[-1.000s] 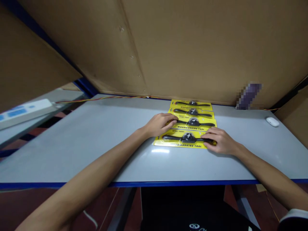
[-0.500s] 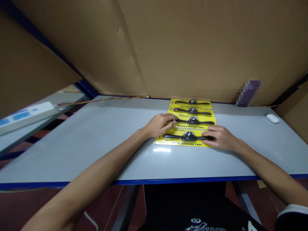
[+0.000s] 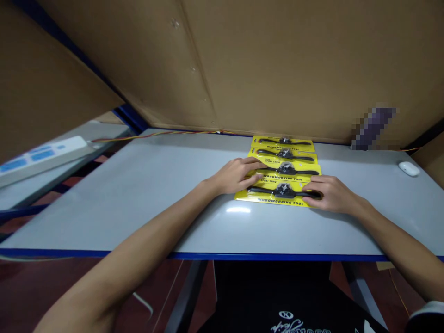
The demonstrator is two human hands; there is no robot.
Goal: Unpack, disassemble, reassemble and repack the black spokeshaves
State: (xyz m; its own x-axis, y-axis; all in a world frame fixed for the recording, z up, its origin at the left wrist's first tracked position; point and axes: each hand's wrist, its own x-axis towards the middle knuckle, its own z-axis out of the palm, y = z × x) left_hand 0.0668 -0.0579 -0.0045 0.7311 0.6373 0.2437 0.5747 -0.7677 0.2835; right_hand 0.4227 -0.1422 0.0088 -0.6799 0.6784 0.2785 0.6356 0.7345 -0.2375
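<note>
Several yellow cards, each carrying a black spokeshave under clear plastic, lie overlapping in a row on the grey table (image 3: 145, 185). The nearest card (image 3: 277, 196) lies closest to me. My left hand (image 3: 236, 175) rests flat on the left ends of the nearest card and the one behind it (image 3: 287, 173). My right hand (image 3: 329, 194) presses the right end of the nearest card, fingers over the tool's handle. Two more cards (image 3: 284, 148) lie farther back, untouched.
Cardboard walls (image 3: 277, 64) close in the back and sides of the table. A white mouse-like object (image 3: 409, 168) sits at the far right. A red-yellow wire (image 3: 156, 134) runs along the back edge. A white power strip (image 3: 41, 155) lies on a neighbouring surface at left.
The nearest card has slid away from me, closer against the row, with both hands staying on it. The view has shifted a little.
</note>
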